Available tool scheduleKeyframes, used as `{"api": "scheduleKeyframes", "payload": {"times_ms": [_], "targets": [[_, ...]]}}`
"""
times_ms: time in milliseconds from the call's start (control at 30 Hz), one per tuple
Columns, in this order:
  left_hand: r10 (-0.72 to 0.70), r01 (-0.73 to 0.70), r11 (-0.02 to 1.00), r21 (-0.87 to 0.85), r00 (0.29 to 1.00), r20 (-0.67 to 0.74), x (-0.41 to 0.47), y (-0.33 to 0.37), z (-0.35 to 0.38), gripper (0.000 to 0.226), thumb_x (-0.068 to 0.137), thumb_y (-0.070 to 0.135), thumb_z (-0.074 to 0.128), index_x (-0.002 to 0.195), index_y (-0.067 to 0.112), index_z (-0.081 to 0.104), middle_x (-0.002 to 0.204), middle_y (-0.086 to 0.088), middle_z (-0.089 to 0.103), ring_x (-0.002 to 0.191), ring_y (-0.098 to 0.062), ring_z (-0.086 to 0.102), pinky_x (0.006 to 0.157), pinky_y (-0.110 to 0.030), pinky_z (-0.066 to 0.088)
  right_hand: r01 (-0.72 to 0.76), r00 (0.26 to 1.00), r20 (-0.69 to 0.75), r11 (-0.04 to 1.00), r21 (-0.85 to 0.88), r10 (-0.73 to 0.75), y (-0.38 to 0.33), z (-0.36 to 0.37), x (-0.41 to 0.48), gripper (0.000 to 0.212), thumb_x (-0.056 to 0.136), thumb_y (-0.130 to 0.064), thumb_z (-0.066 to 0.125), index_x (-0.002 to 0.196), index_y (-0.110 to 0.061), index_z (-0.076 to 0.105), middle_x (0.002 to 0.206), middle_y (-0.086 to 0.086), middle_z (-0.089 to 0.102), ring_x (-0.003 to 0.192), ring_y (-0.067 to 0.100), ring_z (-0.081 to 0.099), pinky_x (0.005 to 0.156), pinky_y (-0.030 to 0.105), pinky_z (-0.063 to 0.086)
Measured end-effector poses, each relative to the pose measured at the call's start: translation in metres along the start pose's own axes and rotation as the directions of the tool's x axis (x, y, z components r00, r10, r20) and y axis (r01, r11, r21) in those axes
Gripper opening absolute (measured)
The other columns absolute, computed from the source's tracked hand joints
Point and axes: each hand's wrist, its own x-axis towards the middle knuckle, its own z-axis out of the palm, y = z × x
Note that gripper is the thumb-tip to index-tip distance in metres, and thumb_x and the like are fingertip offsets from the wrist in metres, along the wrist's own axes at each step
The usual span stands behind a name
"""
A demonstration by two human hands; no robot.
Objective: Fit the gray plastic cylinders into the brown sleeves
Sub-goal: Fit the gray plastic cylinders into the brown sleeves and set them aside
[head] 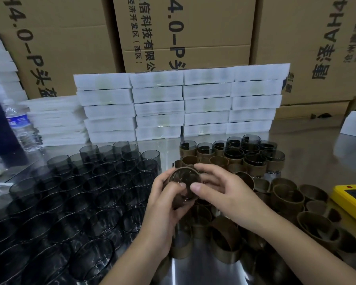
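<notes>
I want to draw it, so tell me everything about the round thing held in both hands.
The held cylinder is smoky gray, see-through plastic, with a brown sleeve round its side. It is tipped, its round end facing the camera. The left hand and right hand both grip it, thumbs on the near rim. It is held above the loose brown sleeves on the shiny table.

Bare left hand (165, 201), right hand (224, 190), forearms (280, 229)

Backdrop: you faced stacked cardboard cartons (179, 27) printed with dark lettering.
Surface: your shiny metal surface (308, 140) reflected them.
Middle: white foam trays (181, 103) stood stacked before you.
Left edge: a water bottle (21, 128) stood.
</notes>
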Motion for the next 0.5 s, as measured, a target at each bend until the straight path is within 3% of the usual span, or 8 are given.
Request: {"api": "scheduleKeyframes", "payload": {"times_ms": [67,167,300,500], "targets": [[0.007,-0.007,1.0,0.029,1.0,-0.019,0.0,0.0,0.0,0.051,0.065,0.02,0.066,0.116,0.02,0.064,0.109,-0.01,0.071,0.099,-0.024,0.07,0.078,-0.037,0.059,-0.014,1.0,0.023,1.0,-0.009,0.014,-0.001,-0.002,0.001,0.054,0.078,-0.03,0.072,0.128,-0.022,0.054,0.113,-0.009,0.068,0.103,-0.001,0.064,0.095,0.021,0.049],[0.025,-0.021,0.996,0.082,0.999,-0.044,-0.002,0.0,0.001,0.057,0.05,0.024,0.073,0.107,0.026,0.069,0.106,-0.006,0.071,0.095,-0.022,0.071,0.079,-0.039,0.059,-0.002,0.999,0.035,1.0,-0.011,0.003,-0.001,-0.006,0.003,0.036,0.088,-0.002,0.06,0.114,-0.026,0.061,0.109,-0.01,0.069,0.101,-0.004,0.063,0.085,0.011,0.048],[0.053,-0.048,0.99,0.13,0.998,-0.04,-0.004,-0.001,0.002,0.045,0.058,0.013,0.069,0.1,0.029,0.071,0.101,-0.008,0.071,0.09,-0.022,0.072,0.07,-0.029,0.057,0.028,0.999,0.039,0.999,-0.034,-0.027,-0.001,-0.013,0.005,0.036,0.091,0.002,0.054,0.111,-0.025,0.066,0.103,-0.013,0.072,0.1,-0.002,0.065,0.086,0.015,0.049],[0.042,-0.035,0.993,0.113,0.997,-0.057,-0.005,0.004,0.004,0.039,0.057,0.02,0.07,0.096,0.022,0.074,0.103,-0.014,0.071,0.091,-0.027,0.07,0.072,-0.041,0.059,0.043,0.998,0.052,0.999,0.02,-0.044,0.004,-0.018,0.007,0.022,0.088,-0.008,0.063,0.098,-0.026,0.071,0.088,-0.003,0.076,0.087,0.01,0.071,0.076,0.018,0.053]]}}
